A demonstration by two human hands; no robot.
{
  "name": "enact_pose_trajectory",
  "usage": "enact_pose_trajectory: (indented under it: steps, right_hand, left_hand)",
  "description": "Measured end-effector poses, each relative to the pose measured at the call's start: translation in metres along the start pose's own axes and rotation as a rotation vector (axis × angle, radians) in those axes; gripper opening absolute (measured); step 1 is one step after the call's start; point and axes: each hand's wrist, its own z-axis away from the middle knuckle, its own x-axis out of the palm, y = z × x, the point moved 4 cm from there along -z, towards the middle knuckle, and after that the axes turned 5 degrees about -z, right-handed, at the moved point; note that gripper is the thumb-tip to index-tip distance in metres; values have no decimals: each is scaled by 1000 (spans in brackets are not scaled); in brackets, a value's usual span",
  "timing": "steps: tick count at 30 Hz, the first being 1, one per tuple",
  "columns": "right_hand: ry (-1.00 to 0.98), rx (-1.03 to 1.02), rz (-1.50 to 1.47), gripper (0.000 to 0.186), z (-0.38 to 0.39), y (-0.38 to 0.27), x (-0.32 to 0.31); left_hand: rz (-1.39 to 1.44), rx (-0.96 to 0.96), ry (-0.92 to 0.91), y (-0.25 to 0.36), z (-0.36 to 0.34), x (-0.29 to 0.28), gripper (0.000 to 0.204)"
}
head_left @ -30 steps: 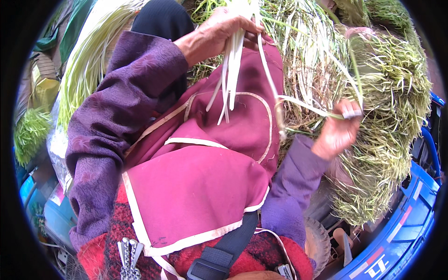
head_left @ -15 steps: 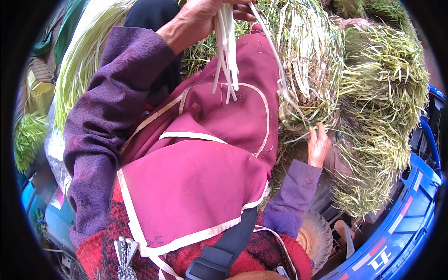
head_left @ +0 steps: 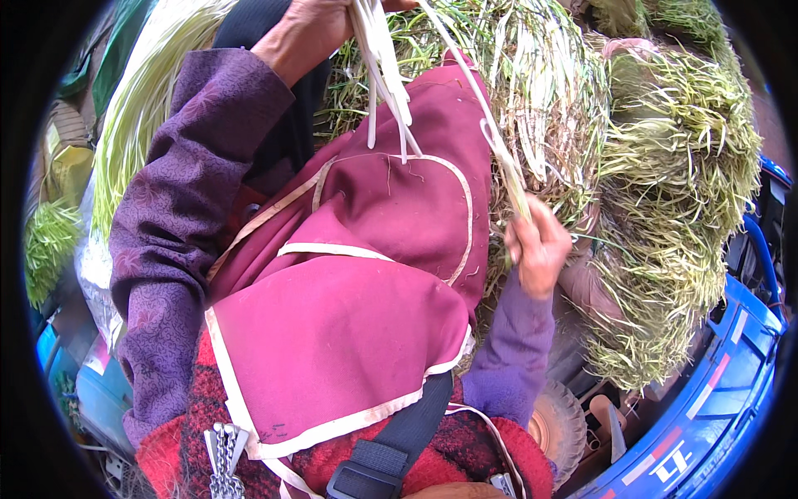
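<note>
My left hand [head_left: 312, 29], partly cropped at the top edge, grips a bunch of pale white stalks [head_left: 384, 83] that dangle over my maroon, cream-edged apron [head_left: 357, 324]. A long pale stalk [head_left: 490, 125] runs from that bunch down to my right hand [head_left: 539, 245], whose fingers are curled round its lower, greenish end beside the apron's right edge. Just behind that stalk lies a messy heap of white and green leafy stems [head_left: 544, 100] with brown, dried bits.
A thick pile of yellow-green leaves [head_left: 665, 183] fills the right, beside a blue vehicle body [head_left: 698, 382] and a wheel [head_left: 565, 432]. At left are long pale-green bundles [head_left: 145, 108], a small bright-green bunch [head_left: 50, 249] and turquoise objects [head_left: 96, 391].
My left hand has moved up and left with the bunch. My right hand first dropped down and left, then shifted further left, and its fingers are now round the long stalk's lower end.
</note>
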Motion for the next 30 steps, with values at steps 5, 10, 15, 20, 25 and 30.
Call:
enact_pose_trajectory:
  steps: [5, 10, 15, 20, 25, 30]
  right_hand:
    - [267, 97, -99, 18, 84, 62, -76]
    - [-236, 126, 1449, 25, 110, 115, -96]
    - [113, -318, 776, 23, 23, 66, -92]
    - [165, -532, 831, 8, -115, 21, -77]
    - [317, -283, 1377, 14, -217, 21, -91]
    - [297, -224, 1494, 13, -243, 33, -102]
  left_hand:
    - [0, 26, 6, 4, 2, 2, 13]
    - [8, 6, 8, 1, 3, 8, 13]
    - [28, -65, -10, -12, 6, 11, 13]
    - [157, -230, -277, -27, 10, 21, 16]
    - [28, -313, -200, -32, 13, 21, 16]
    - [64, -272, -172, -30, 12, 20, 25]
